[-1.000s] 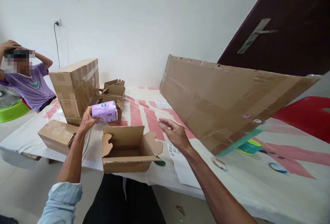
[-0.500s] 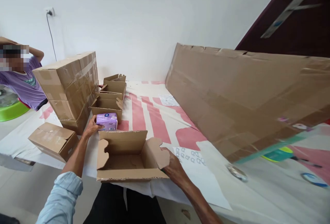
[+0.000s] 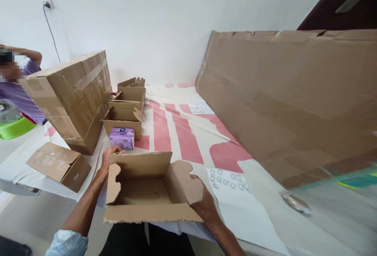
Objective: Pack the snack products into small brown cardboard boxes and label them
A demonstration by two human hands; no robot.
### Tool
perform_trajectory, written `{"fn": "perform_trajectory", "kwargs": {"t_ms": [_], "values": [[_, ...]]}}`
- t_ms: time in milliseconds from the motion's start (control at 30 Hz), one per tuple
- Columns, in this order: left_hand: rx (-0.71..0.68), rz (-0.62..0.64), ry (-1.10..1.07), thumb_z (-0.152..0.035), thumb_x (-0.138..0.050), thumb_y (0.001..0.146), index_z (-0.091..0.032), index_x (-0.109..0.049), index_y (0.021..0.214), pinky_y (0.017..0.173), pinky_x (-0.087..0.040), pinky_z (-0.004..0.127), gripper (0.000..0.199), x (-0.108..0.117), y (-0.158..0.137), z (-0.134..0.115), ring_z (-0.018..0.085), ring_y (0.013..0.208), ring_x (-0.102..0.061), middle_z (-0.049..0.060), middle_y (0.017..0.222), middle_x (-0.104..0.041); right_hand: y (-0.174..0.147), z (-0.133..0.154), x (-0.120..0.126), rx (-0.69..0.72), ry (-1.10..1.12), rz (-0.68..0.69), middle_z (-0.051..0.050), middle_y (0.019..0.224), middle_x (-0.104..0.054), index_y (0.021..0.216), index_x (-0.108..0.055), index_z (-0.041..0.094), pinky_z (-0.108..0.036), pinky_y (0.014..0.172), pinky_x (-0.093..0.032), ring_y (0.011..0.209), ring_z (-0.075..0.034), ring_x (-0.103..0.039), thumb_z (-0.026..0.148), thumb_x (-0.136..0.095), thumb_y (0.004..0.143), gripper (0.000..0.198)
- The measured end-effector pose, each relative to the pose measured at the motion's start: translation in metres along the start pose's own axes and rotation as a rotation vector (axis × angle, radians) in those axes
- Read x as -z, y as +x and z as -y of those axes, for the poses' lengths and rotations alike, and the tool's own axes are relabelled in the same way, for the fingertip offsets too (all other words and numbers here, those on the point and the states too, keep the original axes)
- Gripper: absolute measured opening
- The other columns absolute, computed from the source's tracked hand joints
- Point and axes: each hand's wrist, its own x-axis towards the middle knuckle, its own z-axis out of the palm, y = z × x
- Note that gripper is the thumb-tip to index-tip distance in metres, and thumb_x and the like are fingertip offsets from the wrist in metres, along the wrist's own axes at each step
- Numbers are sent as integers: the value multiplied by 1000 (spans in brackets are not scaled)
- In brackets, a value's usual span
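An open cardboard box [image 3: 153, 213] sits in front of me at the table edge, its flaps folded outward and nothing inside. My right hand [image 3: 203, 201] grips its right side, partly hidden behind the side flap. At the back left corner, my left hand [image 3: 108, 158] has its fingers bent over the box's edge, just below a purple tissue pack [image 3: 122, 138]. That pack stands on the table behind the box, with no hand around it.
Open cardboard boxes [image 3: 123, 125] line up behind the pack. Taped cartons [image 3: 73, 95] are stacked at left, with a closed carton [image 3: 59, 165] nearer me. A large cardboard panel [image 3: 282, 99] leans at right beside a paper sheet [image 3: 247, 216]. Another person [image 3: 20, 91] is at far left.
My left hand has let go of the purple tissue pack and come down to the open box's corner. My right hand stays on the box. The view has shifted slightly.
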Motion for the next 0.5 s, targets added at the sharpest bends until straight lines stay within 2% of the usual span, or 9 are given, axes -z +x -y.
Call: {"fn": "perform_trajectory", "kwargs": {"t_ms": [100,167,233,333,400,500], "values": [[12,116,36,-41,-73,97,-16,-73,99,78,-59,35,25,-20,7,-4,22,87,-70,3,96,-73,-1,2,0,20,-3,7,-9,102,-75,107,-71,25,-44,82,-61,96,-33,-70,36,-62,73,36],[41,133,59,-40,-68,102,-15,-69,120,87,-62,41,30,-32,19,-8,23,100,-71,8,118,-71,-1,2,1,34,-5,11,-9,103,-76,106,-72,25,-43,83,-61,96,-33,-71,34,-61,75,34],[68,124,78,-39,-67,103,-16,-66,129,91,-63,44,34,-39,32,-11,25,107,-70,10,127,-68,-1,2,1,43,-11,7,-9,105,-76,107,-72,26,-43,86,-61,99,-32,-71,33,-59,77,33],[76,108,96,-40,-65,104,-17,-69,119,87,-62,40,28,-44,47,-14,21,98,-71,8,117,-72,-3,-1,1,60,-18,7,-9,109,-77,108,-72,27,-45,92,-60,105,-33,-71,32,-60,79,32],[59,100,103,-42,-64,104,-16,-72,101,82,-60,36,27,-45,55,-17,18,86,-70,5,98,-74,-5,-4,2,86,-15,14,-11,112,-77,110,-72,26,-47,95,-59,109,-35,-71,31,-61,79,33],[22,77,109,-41,-61,101,-17,-73,75,73,-53,33,37,-48,69,-21,20,73,-67,3,71,-70,-7,-8,3,129,-12,25,-14,118,-75,114,-71,25,-48,96,-58,112,-37,-70,32,-61,82,35]]}}
